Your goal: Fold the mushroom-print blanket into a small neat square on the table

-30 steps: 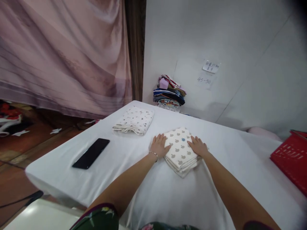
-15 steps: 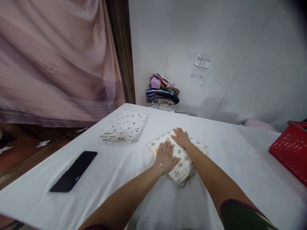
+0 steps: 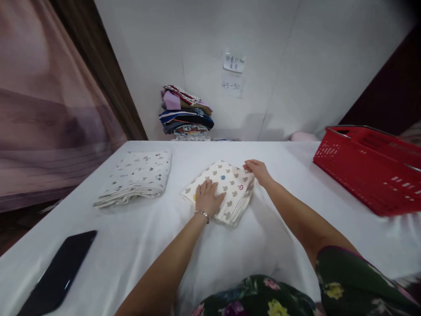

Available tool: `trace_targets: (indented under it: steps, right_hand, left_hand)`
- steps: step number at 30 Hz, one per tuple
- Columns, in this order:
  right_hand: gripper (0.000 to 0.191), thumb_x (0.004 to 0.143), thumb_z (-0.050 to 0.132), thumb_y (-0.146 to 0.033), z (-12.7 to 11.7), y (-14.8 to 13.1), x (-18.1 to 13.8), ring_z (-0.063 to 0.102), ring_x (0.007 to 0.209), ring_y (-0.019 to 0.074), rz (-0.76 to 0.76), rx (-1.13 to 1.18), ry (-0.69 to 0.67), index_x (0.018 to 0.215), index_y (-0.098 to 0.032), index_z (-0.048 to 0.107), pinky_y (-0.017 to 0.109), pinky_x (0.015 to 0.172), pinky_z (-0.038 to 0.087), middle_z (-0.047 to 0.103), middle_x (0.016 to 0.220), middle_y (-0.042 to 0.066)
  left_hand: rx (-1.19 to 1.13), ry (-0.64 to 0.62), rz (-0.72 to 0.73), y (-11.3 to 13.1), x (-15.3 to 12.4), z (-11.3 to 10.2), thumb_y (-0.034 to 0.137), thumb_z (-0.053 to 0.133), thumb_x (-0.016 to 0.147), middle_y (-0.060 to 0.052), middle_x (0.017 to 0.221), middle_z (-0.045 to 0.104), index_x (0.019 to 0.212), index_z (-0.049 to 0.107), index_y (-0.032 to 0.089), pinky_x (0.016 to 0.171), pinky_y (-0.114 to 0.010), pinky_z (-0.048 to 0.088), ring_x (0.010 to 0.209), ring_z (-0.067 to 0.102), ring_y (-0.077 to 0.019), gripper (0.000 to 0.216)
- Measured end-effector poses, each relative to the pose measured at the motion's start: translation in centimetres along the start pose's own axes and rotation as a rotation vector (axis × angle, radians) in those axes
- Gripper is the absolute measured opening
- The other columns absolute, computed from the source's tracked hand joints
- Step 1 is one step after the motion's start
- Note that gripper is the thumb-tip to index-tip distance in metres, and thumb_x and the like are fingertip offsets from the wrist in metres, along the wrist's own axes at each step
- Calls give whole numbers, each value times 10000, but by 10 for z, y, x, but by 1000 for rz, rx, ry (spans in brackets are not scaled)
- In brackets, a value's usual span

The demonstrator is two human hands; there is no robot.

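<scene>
A folded cream cloth with grey mouse-head prints (image 3: 226,184) lies in the middle of the white table (image 3: 289,228). My left hand (image 3: 208,198) rests flat on its near left part, fingers stretched out, a bracelet on the wrist. My right hand (image 3: 257,170) is at the cloth's far right corner, its fingers curled onto the edge of the fabric. A second folded cloth with small prints (image 3: 136,177) lies apart on the left.
A red plastic basket (image 3: 368,169) stands on the table's right side. A black phone (image 3: 57,272) lies near the front left edge. A stack of folded clothes (image 3: 186,115) sits against the white wall, below two paper notes (image 3: 233,72). A pink curtain (image 3: 39,109) hangs left.
My right hand slid from the top of the printed cloth to its far right corner. My left hand stayed flat on the cloth. The view swung to the right, bringing the red basket in.
</scene>
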State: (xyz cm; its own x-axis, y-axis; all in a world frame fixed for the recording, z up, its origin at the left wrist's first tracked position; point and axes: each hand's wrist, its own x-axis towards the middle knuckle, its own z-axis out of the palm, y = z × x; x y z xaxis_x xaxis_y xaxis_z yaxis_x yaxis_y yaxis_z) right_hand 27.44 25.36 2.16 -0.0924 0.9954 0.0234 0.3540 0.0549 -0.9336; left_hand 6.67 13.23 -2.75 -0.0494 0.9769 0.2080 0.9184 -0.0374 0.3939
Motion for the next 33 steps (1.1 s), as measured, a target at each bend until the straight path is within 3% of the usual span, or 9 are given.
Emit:
trace_targets:
  steps: [4,7,10,19,26,33]
  right_hand:
    - [173,779,548,-300,-29,23,-63,620,611,126,148,144,-5,845,-151,605,232,520,481,677,807,68]
    - [114,727,611,-259,-24,38,-106,594,521,101,305,289,-98,797,-171,594,191,424,435,654,712,17]
    - [89,722,618,-229,-12,41,-128,580,478,93,376,373,-149,780,-174,578,175,376,402,643,670,-2]
    - [113,750,639,-239,12,42,-112,546,422,78,376,469,-63,734,-165,556,161,327,383,643,631,4]
    - [113,760,617,-229,17,51,-106,503,399,50,383,523,-111,688,-146,591,137,298,328,649,638,15]
    - [120,748,606,-237,18,57,-101,449,354,36,367,530,-140,667,-149,600,139,280,286,641,611,1]
  left_hand:
    - [-144,94,29,24,-5,-8,431,503,832,-46,1199,591,1071,611,257,1016,-421,299,1159,466,-235,315]
    - [-141,11,153,51,-15,-7,428,562,797,-44,1009,637,941,646,239,896,-386,377,1012,528,-228,252]
    - [-39,-73,175,69,-20,-3,433,597,766,-62,946,618,890,635,210,821,-366,399,949,538,-235,258]
    - [-13,-177,49,70,-9,-1,335,544,794,-44,898,634,819,621,208,754,-301,413,867,577,-187,150]
    - [-110,-156,-39,72,-8,-1,290,546,761,-24,827,644,752,599,214,714,-282,411,806,580,-172,93]
    - [-142,-119,30,72,-13,1,244,564,737,-7,772,618,718,567,205,678,-269,401,746,562,-152,44]
